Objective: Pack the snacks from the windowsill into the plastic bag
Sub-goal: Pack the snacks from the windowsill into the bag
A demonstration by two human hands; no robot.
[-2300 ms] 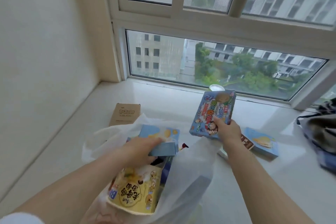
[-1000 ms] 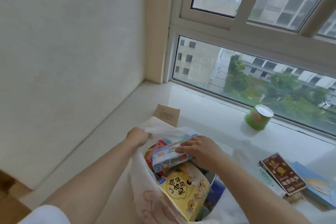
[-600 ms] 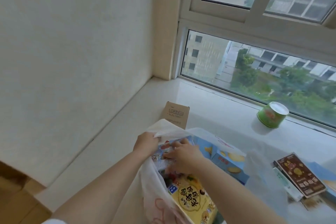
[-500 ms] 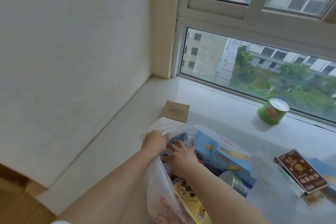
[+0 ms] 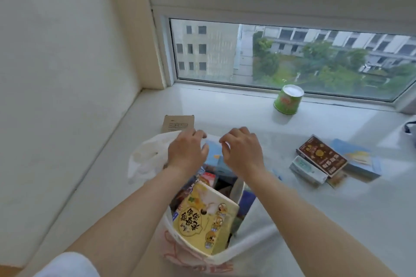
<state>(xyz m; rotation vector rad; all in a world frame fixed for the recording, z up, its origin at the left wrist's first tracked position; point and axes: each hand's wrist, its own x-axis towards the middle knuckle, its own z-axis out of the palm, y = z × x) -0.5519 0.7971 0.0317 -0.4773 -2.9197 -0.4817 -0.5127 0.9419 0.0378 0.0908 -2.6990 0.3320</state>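
Note:
The white plastic bag [image 5: 146, 159] stands open on the windowsill [image 5: 247, 117], in front of me. Inside it a yellow snack box [image 5: 202, 220] leans at the near side, with a light blue box [image 5: 213, 156] and other packets behind it. My left hand [image 5: 186, 150] hovers over the bag's far left rim, fingers loosely curled, and grips nothing that I can see. My right hand [image 5: 243, 153] hovers beside it over the bag's mouth, also loosely curled and empty. On the sill lie a green cup [image 5: 288, 100], a brown box [image 5: 322, 155], a blue flat box [image 5: 360, 159] and a white-green pack [image 5: 308, 170].
A brown cardboard piece [image 5: 177, 123] lies just beyond the bag. The wall runs along the left, the window along the back. A dark cloth [image 5: 410, 126] shows at the right edge.
My right hand pushed the blue cartoon box down into the bag and has come out empty. Both hands are now lifted above the bag's mouth.

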